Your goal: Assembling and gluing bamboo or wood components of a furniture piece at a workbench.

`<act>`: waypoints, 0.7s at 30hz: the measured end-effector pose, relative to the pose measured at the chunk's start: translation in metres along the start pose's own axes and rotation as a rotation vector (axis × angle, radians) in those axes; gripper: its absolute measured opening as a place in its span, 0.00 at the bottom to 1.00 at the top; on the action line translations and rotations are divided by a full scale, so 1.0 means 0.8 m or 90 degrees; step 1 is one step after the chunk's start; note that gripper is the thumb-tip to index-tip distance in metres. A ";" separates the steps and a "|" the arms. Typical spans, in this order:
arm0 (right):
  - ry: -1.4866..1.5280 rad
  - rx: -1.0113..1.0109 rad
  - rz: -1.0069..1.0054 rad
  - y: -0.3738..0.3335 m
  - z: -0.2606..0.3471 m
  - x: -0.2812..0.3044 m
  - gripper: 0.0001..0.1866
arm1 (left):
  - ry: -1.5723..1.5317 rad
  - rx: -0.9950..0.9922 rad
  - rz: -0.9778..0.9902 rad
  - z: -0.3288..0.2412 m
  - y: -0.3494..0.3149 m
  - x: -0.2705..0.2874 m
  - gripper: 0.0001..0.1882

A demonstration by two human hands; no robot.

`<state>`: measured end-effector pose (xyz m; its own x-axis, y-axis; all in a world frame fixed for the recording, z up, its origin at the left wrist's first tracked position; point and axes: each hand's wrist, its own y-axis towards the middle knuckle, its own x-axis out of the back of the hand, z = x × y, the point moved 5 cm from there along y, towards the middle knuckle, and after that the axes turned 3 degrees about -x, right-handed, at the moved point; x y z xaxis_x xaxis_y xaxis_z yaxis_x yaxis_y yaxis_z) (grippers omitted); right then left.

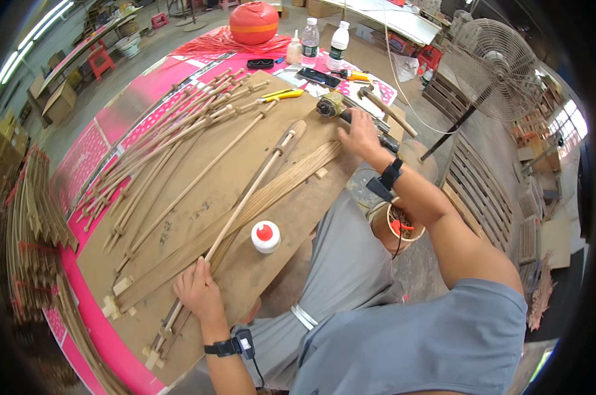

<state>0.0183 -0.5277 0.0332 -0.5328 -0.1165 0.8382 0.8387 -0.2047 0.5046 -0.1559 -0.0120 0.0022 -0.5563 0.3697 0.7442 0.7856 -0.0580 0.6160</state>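
Note:
My left hand (200,289) is closed on the lower part of a thin wooden rod (245,197). The rod lies along a dark wooden strip (290,137), with small end blocks (154,357) near me. At the far right of the board, my right hand (362,135) has its fingers curled over what looks like a nail gun (329,104); the hand partly hides its handle. A bundle of flat wooden strips (271,187) lies beside the rod. Near the board's front edge stands a white bottle with a red cap (265,237).
Many wooden rods (173,141) with small knobs pile up at the left. Beyond lie a yellow cutter (283,95), a hammer (387,108), a phone (318,77) and bottles (338,46). A bucket (396,227) stands by my knee, a large fan (492,69) at the right.

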 end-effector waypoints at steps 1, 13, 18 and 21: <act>-0.002 -0.058 0.068 0.009 -0.012 -0.003 0.34 | 0.005 0.007 -0.001 0.000 0.000 0.001 0.10; -0.020 -0.128 0.319 0.084 -0.024 -0.025 0.29 | 0.009 0.021 -0.009 -0.002 -0.003 0.003 0.10; -0.054 -0.082 0.306 0.116 -0.002 0.014 0.24 | -0.027 0.021 -0.014 -0.008 0.006 0.004 0.10; 0.026 -0.003 0.326 0.119 0.038 0.040 0.26 | -0.030 0.038 -0.007 -0.003 0.003 0.003 0.10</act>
<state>0.0846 -0.5210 0.1141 -0.0584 -0.2402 0.9690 0.9928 -0.1158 0.0311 -0.1560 -0.0135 0.0057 -0.5527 0.4130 0.7238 0.7952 0.0015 0.6063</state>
